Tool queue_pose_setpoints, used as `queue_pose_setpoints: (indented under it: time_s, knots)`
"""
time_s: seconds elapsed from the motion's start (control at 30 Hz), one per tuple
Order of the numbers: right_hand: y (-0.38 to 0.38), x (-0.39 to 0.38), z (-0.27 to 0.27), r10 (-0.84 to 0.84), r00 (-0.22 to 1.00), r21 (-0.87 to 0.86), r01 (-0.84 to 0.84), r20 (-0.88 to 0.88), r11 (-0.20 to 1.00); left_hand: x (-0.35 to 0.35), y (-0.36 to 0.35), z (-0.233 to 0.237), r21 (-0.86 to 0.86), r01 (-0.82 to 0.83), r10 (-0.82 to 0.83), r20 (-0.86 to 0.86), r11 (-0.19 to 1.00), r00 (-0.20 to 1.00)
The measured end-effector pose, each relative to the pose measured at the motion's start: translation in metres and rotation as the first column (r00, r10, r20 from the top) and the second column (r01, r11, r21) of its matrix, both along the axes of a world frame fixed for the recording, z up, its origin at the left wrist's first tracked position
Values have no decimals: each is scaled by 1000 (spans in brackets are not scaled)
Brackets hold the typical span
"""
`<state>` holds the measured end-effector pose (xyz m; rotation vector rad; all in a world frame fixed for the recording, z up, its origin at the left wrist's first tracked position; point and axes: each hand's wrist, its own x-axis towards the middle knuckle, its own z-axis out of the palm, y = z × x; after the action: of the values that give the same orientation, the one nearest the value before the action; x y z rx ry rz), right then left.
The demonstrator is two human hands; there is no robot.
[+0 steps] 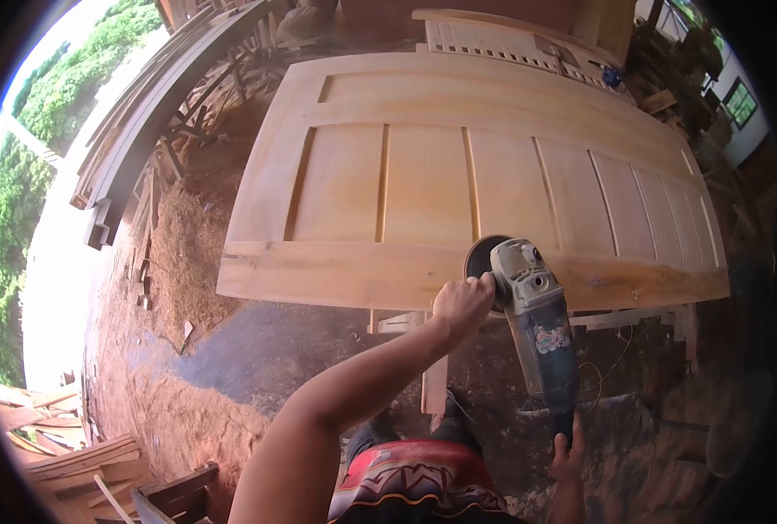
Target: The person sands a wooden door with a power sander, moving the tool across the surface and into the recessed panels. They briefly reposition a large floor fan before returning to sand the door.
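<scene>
A blue and grey power tool (543, 327) with a dark round disc (483, 258) lies over the near edge of a large pale wooden panel (423, 183). My left hand (464, 306) is closed at the tool's head, beside the disc; the side handle it grips is hidden under the fingers. Lower right, my right hand (568, 451) wraps round the rear end of the tool's dark handle. The disc overlaps the panel's front rail, but whether it touches the wood I cannot tell. Grooves divide the panel into several sections.
Behind the large panel lies another slatted wooden piece (493, 44) with a small blue object (611, 76) on it. Long boards (165, 96) are stacked at the left. Wood scraps (82, 472) lie lower left, shavings (187, 253) on the floor. A thin cable (600, 380) hangs right of the tool.
</scene>
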<state>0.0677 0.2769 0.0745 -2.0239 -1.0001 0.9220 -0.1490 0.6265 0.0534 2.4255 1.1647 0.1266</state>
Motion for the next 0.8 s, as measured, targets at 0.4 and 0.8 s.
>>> queue_pose_setpoints:
  time_s: [0.4, 0.8]
  knots:
    - [89, -8, 6, 499, 810, -98, -495, 309, 864, -94, 9, -2, -5, -325, 315, -228, 946, 921]
    - [139, 1, -2, 611, 633, 63, -717, 476, 694, -125, -8, -4, 33, -523, 515, -234, 852, 825]
